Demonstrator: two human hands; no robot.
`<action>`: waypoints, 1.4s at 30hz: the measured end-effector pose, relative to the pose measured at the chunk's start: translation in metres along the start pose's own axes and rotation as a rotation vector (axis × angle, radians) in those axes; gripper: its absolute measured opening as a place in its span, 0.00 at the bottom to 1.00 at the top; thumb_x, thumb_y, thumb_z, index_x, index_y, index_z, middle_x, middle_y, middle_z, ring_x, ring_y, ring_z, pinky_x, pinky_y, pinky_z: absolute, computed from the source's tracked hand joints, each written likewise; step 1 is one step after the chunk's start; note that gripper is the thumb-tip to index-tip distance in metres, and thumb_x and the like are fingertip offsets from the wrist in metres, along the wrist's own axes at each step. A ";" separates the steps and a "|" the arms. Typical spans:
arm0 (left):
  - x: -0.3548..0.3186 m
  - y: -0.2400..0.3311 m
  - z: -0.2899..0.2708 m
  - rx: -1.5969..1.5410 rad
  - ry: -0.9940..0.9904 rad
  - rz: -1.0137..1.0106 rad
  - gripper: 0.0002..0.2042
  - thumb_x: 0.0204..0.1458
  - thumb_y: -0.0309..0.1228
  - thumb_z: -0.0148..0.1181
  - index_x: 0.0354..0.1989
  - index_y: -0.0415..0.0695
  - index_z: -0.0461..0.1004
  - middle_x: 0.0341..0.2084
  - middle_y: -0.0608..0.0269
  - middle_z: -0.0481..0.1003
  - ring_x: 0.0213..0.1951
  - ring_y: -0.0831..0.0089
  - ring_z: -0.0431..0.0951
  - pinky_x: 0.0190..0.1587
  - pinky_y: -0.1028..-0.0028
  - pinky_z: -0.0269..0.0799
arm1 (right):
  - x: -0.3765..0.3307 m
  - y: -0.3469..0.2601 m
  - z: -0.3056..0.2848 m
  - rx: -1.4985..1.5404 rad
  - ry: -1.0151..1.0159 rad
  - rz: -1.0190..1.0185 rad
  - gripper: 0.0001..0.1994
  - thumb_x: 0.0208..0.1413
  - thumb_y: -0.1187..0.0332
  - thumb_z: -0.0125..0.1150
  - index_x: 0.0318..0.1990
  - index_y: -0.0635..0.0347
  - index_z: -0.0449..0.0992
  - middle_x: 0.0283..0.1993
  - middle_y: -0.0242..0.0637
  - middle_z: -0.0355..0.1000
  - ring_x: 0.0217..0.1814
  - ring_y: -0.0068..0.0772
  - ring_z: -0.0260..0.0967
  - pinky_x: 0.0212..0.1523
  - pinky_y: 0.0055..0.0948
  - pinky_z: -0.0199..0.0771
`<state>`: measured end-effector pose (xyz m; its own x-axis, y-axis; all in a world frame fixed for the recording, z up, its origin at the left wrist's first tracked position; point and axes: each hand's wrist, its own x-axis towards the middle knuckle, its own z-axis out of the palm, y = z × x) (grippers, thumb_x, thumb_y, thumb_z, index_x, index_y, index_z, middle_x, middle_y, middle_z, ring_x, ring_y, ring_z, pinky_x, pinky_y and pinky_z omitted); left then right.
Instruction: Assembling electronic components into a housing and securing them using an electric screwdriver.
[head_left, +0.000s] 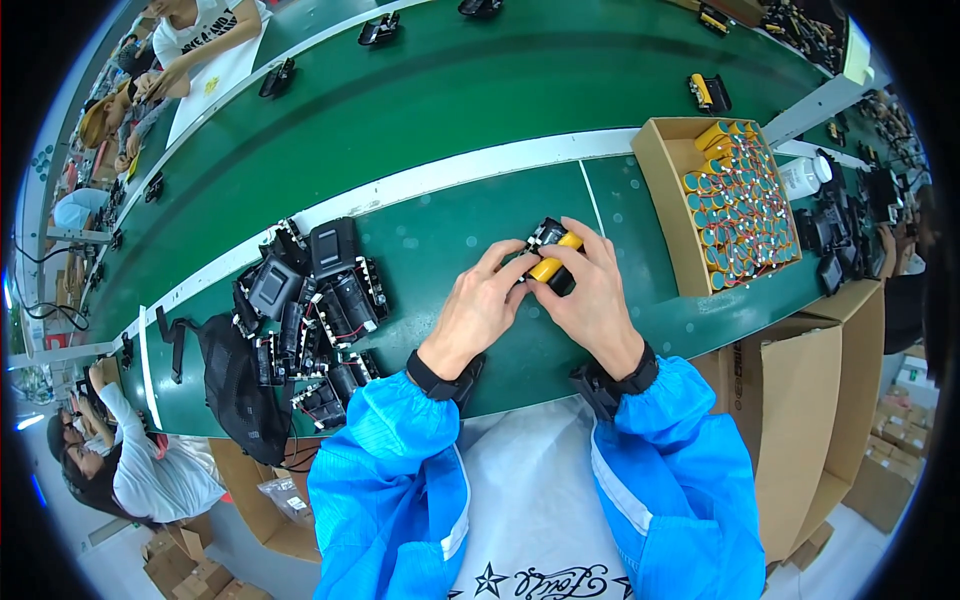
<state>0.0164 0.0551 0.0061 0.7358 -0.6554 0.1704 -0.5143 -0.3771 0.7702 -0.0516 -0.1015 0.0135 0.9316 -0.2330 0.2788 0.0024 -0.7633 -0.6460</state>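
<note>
Hands [540, 290] gripping yellow cell [556, 267] in black holder [548, 240], between housings pile [305, 310] and cell box [735, 205].

A green conveyor belt [450, 110] with white stripes crosses the frame. On it lie a heap of black plastic housings [310, 310] at centre left, a cardboard box of yellow cells [735, 205] at right, and single housings [380, 30] along the top.

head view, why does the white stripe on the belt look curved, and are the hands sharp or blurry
Head view: fisheye bends the white stripe toward the rim; left hand, right hand and yellow cell are sharp under even, soft light; corners are black.
</note>
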 end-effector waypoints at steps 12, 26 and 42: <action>0.003 0.008 -0.017 0.086 -0.078 0.049 0.21 0.46 0.18 0.64 0.51 0.41 0.75 0.53 0.52 0.74 0.44 0.46 0.78 0.44 0.60 0.79 | -0.003 -0.002 0.005 -0.055 0.020 -0.010 0.21 0.41 0.72 0.74 0.47 0.63 0.80 0.63 0.56 0.61 0.57 0.56 0.67 0.52 0.40 0.75; 0.005 0.001 -0.027 -0.064 -0.132 -0.030 0.27 0.44 0.20 0.65 0.58 0.36 0.71 0.46 0.47 0.77 0.30 0.59 0.80 0.34 0.67 0.76 | -0.003 -0.017 0.013 0.015 0.001 -0.008 0.20 0.41 0.76 0.72 0.46 0.62 0.79 0.62 0.56 0.63 0.57 0.58 0.69 0.55 0.41 0.74; 0.026 0.004 -0.005 0.165 -0.033 -0.134 0.23 0.46 0.35 0.66 0.49 0.32 0.76 0.33 0.49 0.76 0.29 0.59 0.79 0.33 0.65 0.73 | 0.004 -0.004 0.010 0.058 -0.032 -0.046 0.26 0.41 0.80 0.69 0.53 0.64 0.70 0.63 0.51 0.66 0.65 0.55 0.65 0.60 0.41 0.71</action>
<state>0.0356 0.0404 0.0168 0.7889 -0.6124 0.0505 -0.4799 -0.5627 0.6731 -0.0440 -0.0936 0.0095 0.9411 -0.1782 0.2872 0.0661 -0.7361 -0.6736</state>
